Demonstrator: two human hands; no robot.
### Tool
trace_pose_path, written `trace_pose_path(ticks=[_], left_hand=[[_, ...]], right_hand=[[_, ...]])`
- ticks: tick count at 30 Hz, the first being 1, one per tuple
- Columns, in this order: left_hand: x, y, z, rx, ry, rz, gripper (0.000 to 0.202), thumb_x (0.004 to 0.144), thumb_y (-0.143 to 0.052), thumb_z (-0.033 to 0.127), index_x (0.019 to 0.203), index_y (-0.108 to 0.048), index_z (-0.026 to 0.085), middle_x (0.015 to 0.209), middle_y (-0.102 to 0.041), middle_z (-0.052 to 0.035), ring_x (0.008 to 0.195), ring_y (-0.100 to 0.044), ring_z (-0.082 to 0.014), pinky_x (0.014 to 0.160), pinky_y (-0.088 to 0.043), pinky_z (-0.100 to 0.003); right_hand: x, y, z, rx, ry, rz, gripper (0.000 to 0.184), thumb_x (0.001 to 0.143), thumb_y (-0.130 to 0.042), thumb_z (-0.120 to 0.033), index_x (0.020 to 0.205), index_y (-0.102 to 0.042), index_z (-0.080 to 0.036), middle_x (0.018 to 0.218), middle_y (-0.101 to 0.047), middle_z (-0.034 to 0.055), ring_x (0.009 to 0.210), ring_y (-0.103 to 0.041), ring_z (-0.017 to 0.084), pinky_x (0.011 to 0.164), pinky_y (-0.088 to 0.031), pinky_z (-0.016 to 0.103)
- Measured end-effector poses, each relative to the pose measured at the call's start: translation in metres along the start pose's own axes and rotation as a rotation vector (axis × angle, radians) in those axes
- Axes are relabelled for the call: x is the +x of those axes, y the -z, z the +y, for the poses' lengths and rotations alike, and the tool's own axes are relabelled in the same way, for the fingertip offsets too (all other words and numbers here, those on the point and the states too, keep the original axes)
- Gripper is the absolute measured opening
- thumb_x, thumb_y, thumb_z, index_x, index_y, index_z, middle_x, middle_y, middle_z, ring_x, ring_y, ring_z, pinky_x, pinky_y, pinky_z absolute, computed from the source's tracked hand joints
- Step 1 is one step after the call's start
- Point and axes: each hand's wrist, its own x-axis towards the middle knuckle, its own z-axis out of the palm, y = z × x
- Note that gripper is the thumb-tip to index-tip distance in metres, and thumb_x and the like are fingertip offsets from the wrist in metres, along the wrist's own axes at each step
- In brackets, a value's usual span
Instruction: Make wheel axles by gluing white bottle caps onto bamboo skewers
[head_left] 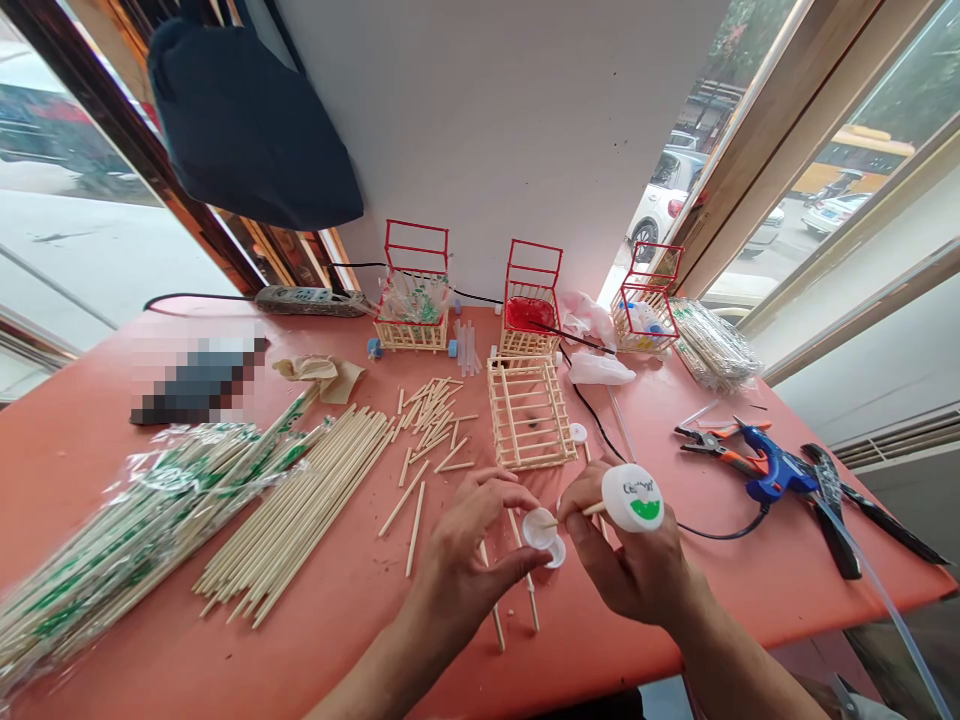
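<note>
Left hand, grip pinching a cap in front of the frame | Right hand, grip tight on a stick bearing a lid, front-right of the frame | Off-centre pressure could make the stick slip, tipping the cap

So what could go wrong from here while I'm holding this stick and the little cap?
The stick in your right hand might slip sideways, since its tip sits at a small white cap pinched only by your left hand's fingertips. Your right arm could also snag the black cord beside it and perhaps tug the blue glue gun.
</note>
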Motion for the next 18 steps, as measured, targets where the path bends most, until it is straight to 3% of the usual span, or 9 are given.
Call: trace_pose_path(ticks=[18], left_hand=[[0.0024,0.0015,0.0035,0.02,-0.005,0.01,0.024,0.082,-0.084,0.027,0.102,-0.071,0.024,0.102,-0.076,-0.0039,0.116,-0.061,-0.0274,0.095,-0.051,-0.037]], right_hand=[[-0.0004,0.0002,-0.0004,-0.03,0.009,0.007,0.02,0.09,-0.054,-0.004,0.098,-0.057,-0.021,0.079,-0.068,0.0022,0.07,-0.062,0.018,0.074,-0.05,0.037]])
